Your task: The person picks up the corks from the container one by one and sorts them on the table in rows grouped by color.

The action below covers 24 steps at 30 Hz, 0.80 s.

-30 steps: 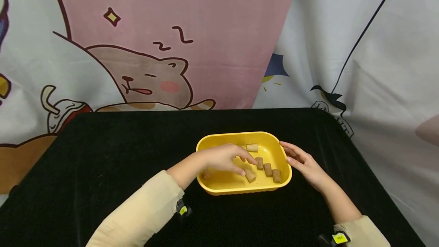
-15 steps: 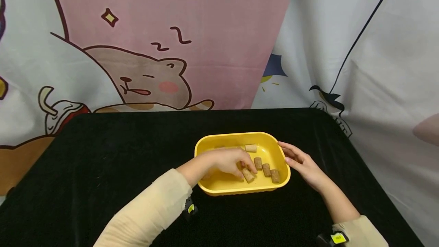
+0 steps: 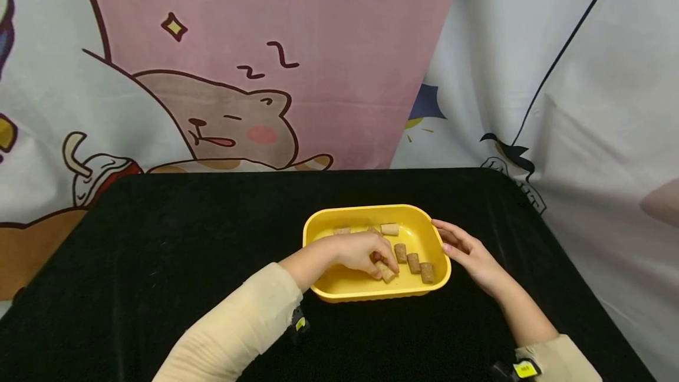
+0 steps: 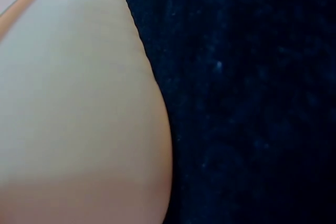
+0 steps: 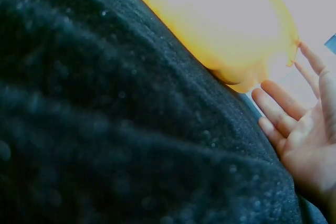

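Observation:
A yellow plastic basin (image 3: pixel 339 295) stands on the black-covered table with several corks in it. My left hand (image 3: pixel 361 253) reaches in over the near-left rim and pinches one cork (image 3: pixel 385 272) between thumb and fingers, low near the basin floor. Just right of it stand a cork (image 3: pixel 400 253), a second cork (image 3: pixel 413 263) and a third cork (image 3: pixel 427 273) in a slanting row. Along the far wall lies a paler cork (image 3: pixel 389 229). My right hand (image 3: pixel 472 255) touches the basin's right end with extended fingertips; the right wrist view shows its fingers spread against the yellow wall.
Black cloth (image 3: pixel 212 223) covers the table on all sides of the basin. Behind it hangs a printed curtain (image 3: pixel 339 46) with a sleeping bear. Mostly a pale sleeve (image 4: pixel 79 103) and dark cloth fill the left wrist view.
My left hand has moved slightly right and down, and its fingers have gone from hovering apart above a cork to pinching it. The right hand stays at the basin's end.

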Each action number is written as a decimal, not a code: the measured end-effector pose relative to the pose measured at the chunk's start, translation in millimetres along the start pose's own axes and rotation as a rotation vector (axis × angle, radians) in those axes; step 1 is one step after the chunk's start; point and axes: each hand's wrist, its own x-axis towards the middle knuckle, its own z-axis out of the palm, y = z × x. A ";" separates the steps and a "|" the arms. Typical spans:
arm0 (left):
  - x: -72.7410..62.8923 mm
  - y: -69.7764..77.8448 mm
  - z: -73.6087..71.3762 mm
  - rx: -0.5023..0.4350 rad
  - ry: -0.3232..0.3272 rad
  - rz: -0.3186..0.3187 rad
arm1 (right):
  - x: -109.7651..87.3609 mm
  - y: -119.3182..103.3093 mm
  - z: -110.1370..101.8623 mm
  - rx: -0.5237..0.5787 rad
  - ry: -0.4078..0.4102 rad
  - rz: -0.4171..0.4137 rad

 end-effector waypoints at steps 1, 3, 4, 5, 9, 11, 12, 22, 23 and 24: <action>-0.4 0.5 -0.1 0.002 -0.001 -0.004 | 0.1 0.0 0.0 -0.002 0.001 0.001; -1.4 1.1 -0.6 0.005 -0.002 -0.012 | 0.3 -0.1 0.3 -0.002 0.002 0.006; -2.1 1.6 -1.1 0.010 -0.001 -0.013 | 0.5 0.2 0.4 -0.002 0.001 0.007; -2.8 1.8 -1.5 0.015 0.001 -0.014 | 0.5 0.2 0.5 -0.004 0.001 0.008; -5.5 3.0 -3.7 0.023 0.029 0.009 | 0.4 0.3 0.5 -0.011 0.003 0.002; -7.1 3.6 -5.1 0.016 0.044 0.022 | 0.2 0.7 0.5 -0.013 0.004 0.000; -7.9 3.9 -5.9 0.014 0.053 0.028 | 0.1 0.9 0.5 -0.012 0.004 0.000; -20.9 12.1 -13.8 -0.021 0.157 0.070 | 0.3 0.8 0.3 -0.010 -0.008 -0.016; -22.9 13.6 -14.6 -0.028 0.173 0.072 | 0.1 0.8 0.2 -0.009 -0.010 -0.016; -24.8 15.0 -15.4 -0.035 0.191 0.074 | 0.0 0.9 0.1 -0.008 -0.012 -0.014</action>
